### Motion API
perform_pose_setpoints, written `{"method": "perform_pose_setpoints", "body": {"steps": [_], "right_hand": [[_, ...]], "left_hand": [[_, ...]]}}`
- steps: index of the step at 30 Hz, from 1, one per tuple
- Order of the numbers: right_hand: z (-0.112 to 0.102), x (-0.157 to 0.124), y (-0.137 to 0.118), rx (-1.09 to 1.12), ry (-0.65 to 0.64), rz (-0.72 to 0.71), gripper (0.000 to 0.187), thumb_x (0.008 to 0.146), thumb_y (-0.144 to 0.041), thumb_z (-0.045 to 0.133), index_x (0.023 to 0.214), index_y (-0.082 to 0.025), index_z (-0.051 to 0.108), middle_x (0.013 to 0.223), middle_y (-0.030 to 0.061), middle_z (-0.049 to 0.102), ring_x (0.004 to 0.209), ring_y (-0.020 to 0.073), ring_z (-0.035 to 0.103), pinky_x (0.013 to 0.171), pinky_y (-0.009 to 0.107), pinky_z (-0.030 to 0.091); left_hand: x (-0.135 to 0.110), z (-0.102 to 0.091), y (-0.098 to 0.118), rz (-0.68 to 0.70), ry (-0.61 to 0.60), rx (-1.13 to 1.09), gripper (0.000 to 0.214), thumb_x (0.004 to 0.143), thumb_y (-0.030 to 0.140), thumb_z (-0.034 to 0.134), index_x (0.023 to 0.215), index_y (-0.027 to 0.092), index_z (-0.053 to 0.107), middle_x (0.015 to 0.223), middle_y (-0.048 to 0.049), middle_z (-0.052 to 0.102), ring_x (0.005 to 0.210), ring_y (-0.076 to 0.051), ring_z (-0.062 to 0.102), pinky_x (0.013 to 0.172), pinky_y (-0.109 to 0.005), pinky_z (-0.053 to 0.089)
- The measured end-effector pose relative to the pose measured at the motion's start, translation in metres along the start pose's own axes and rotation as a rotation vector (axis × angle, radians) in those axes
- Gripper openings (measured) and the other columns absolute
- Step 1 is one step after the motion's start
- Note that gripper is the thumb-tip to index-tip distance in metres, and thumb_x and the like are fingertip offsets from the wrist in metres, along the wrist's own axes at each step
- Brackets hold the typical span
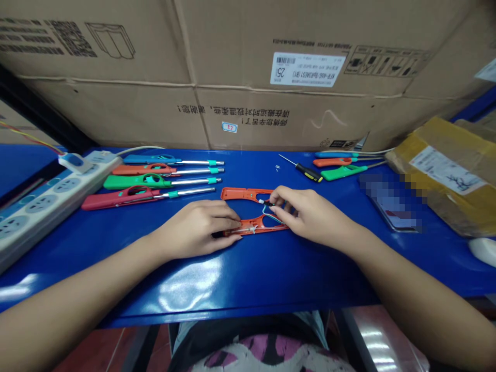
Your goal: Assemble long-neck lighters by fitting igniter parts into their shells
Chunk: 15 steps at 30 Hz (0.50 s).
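Observation:
The fingers and thumb of my left hand are closed around the left end of an orange lighter shell half lying on the table, its inner side up. A thin rod-like part and a small white piece sit inside it. My right hand pinches a small black-and-white part, from which thin wires run down to this shell. Just behind lies the other orange shell half, its right end hidden by my right hand.
Several long-nosed lighters lie in a row at left beside a white power strip. Behind my right hand are a screwdriver and more lighters. A phone, a taped box and a large cardboard wall border the blue table.

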State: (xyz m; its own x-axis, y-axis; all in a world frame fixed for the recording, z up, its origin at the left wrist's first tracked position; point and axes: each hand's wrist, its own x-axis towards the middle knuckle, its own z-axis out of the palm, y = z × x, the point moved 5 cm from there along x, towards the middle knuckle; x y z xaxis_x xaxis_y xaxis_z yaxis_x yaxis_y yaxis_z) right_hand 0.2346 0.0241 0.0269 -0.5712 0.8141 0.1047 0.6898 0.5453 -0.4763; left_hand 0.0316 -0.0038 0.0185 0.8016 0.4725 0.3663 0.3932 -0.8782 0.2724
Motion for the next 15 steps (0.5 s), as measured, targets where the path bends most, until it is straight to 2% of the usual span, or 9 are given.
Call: {"method": "perform_pose_setpoints", "body": {"steps": [6,11,15], "right_hand": [[0.0001,-0.0017,-0.0034,-0.085,-0.031,0.011,0.012,0.097,-0.024,0.056,0.108,-0.021,0.061,0.096,0.0029,0.073,0.081,0.0183,0.067,0.068,0.028,0.044],[-0.0003,-0.0016,-0.0047,-0.230,-0.063,-0.020,0.014,0.095,-0.017,0.051,0.098,-0.020,0.064,0.101,0.0037,0.072,0.096,0.0223,0.067,0.076,0.032,0.046],[0.0044,-0.0009,-0.0043,-0.201,-0.057,-0.047,0.017,0.095,-0.016,0.050,0.104,-0.019,0.064,0.107,0.0052,0.069,0.101,0.0218,0.066,0.081,0.033,0.048]], "left_hand": [[-0.0012,0.0010,-0.0013,-0.013,0.005,-0.010,0.019,0.096,0.027,0.062,0.106,0.015,0.073,0.098,-0.0072,0.076,0.091,-0.020,0.071,0.081,-0.032,0.058],[-0.0013,-0.0003,-0.0015,-0.019,0.006,-0.015,0.019,0.096,0.027,0.062,0.106,0.017,0.073,0.099,-0.0072,0.076,0.092,-0.020,0.071,0.081,-0.031,0.059],[-0.0004,-0.0012,-0.0013,-0.025,0.008,-0.023,0.018,0.095,0.026,0.062,0.106,0.017,0.074,0.098,-0.0073,0.076,0.091,-0.020,0.071,0.082,-0.030,0.059]]}}
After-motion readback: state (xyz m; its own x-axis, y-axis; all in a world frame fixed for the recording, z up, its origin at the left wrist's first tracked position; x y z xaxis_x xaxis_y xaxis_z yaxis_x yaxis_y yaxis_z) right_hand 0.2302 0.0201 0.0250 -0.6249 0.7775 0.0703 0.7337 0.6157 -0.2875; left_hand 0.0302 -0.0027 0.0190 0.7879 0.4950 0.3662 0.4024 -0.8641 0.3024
